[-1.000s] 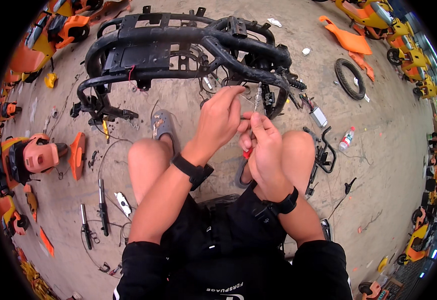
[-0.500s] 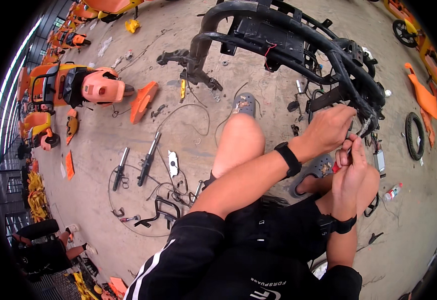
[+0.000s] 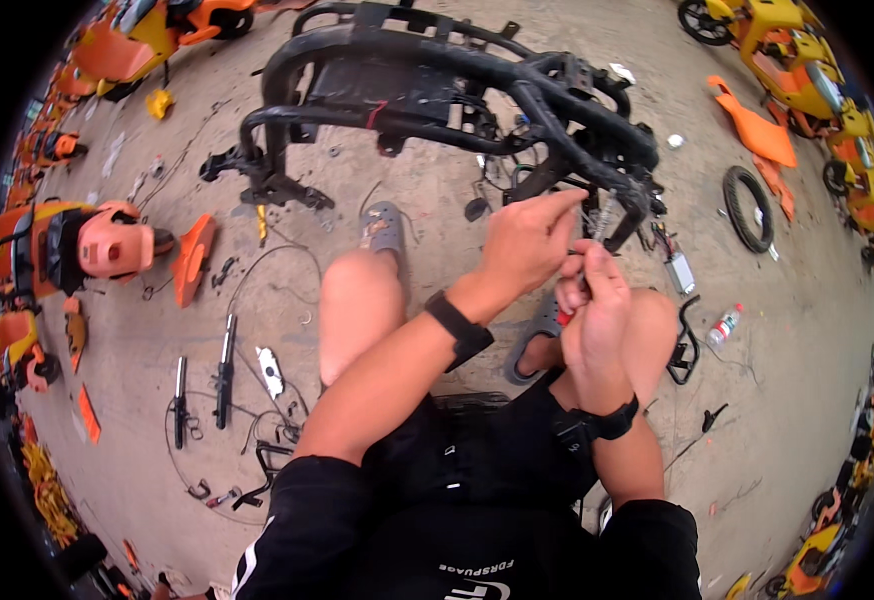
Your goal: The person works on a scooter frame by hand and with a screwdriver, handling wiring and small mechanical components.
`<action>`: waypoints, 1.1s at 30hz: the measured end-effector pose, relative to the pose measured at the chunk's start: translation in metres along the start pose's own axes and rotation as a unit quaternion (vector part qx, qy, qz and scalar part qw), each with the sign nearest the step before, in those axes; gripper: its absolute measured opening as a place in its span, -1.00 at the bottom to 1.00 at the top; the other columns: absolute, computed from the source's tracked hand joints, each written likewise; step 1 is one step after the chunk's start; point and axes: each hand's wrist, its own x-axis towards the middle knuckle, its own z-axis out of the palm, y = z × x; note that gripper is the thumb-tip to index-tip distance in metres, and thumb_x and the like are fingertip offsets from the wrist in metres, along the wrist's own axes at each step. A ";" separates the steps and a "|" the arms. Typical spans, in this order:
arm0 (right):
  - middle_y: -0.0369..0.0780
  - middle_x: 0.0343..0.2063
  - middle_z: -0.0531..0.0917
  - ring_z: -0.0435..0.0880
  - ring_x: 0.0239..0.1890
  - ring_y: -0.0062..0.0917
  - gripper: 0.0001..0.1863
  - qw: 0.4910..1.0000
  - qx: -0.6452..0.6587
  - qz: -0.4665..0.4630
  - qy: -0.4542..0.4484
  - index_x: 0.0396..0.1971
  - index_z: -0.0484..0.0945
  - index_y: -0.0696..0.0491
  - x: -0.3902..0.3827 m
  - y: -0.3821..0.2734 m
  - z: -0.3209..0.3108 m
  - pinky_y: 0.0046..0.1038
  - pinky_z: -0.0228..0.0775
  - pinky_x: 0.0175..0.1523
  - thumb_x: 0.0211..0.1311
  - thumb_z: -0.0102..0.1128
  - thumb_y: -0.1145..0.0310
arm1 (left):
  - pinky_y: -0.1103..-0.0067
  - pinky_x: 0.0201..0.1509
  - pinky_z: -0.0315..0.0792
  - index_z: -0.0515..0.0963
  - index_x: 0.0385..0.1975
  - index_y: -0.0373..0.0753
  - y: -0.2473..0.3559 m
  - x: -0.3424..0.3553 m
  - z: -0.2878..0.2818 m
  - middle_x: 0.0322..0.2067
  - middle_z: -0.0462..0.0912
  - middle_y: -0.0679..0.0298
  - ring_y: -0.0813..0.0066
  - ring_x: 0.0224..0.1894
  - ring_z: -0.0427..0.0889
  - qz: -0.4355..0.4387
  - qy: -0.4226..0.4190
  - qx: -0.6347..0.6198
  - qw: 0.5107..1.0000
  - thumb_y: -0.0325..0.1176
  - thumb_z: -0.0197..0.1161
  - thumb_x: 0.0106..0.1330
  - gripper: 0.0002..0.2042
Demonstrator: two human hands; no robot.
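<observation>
A black tubular scooter frame (image 3: pixel 437 50) lies on the concrete floor in front of me. At its right lower end I work with both hands close together. My left hand (image 3: pixel 529 248) is curled with its index finger stretched toward the frame end; what it grips is hidden by its fingers. My right hand (image 3: pixel 597 305) pinches with thumb and forefinger just under the left fingertips, on something too small to name. Beside the fingertips, against the frame, is a silvery coil spring (image 3: pixel 605 215); whether a hand touches it I cannot tell.
Two shock absorbers (image 3: pixel 225 375) and loose cables lie to the left. On the right are a tyre (image 3: pixel 730 205), a plastic bottle (image 3: pixel 725 326), a grey metal box (image 3: pixel 679 272) and an orange panel (image 3: pixel 757 125). Orange and yellow scooters (image 3: pixel 117 245) stand along both sides.
The view has turned, so the frame and floor things appear farther left. Both hands stay together by the frame end; the left index finger now stretches out more.
</observation>
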 end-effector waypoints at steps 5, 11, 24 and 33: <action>-0.27 -0.47 0.63 0.37 -0.63 -0.75 -0.72 1.000 0.009 0.000 -0.016 -0.15 0.56 0.17 0.000 0.003 0.002 -0.71 0.14 -0.58 0.47 0.07 0.23 | 0.55 -0.32 0.57 0.66 -0.07 -0.23 0.001 -0.001 -0.004 -0.42 0.74 0.11 0.42 -0.38 0.75 -0.081 -0.038 -0.053 0.995 -0.47 0.16 0.32 -0.76; -0.25 -0.47 0.64 0.38 -0.63 -0.75 -0.71 1.000 -0.004 -0.009 -0.027 -0.15 0.57 0.18 -0.003 0.005 0.003 -0.71 0.15 -0.56 0.47 0.07 0.24 | 0.60 -0.33 0.55 0.66 -0.09 -0.28 -0.001 0.000 -0.005 -0.46 0.73 0.17 0.53 -0.41 0.71 -0.098 -0.050 -0.074 0.991 -0.47 0.15 0.33 -0.78; -0.24 -0.47 0.64 0.39 -0.63 -0.73 -0.72 0.999 0.013 -0.005 -0.034 -0.17 0.57 0.17 -0.005 0.004 0.002 -0.70 0.16 -0.55 0.47 0.06 0.23 | 0.69 -0.47 0.47 0.36 0.03 -0.35 0.007 -0.009 -0.004 -0.22 0.67 0.16 0.62 -0.43 0.62 -0.106 0.044 -0.231 0.966 -0.54 0.21 0.35 -0.71; -0.25 -0.48 0.62 0.37 -0.63 -0.73 -0.72 0.998 0.040 -0.002 -0.043 -0.17 0.57 0.17 -0.004 0.002 0.001 -0.72 0.16 -0.52 0.49 0.03 0.25 | 0.61 -0.17 0.59 0.51 0.03 -0.39 0.005 0.004 -0.019 -0.01 0.64 0.08 0.49 -0.13 0.62 -0.258 -0.105 -0.505 0.817 -0.46 0.14 0.44 -0.76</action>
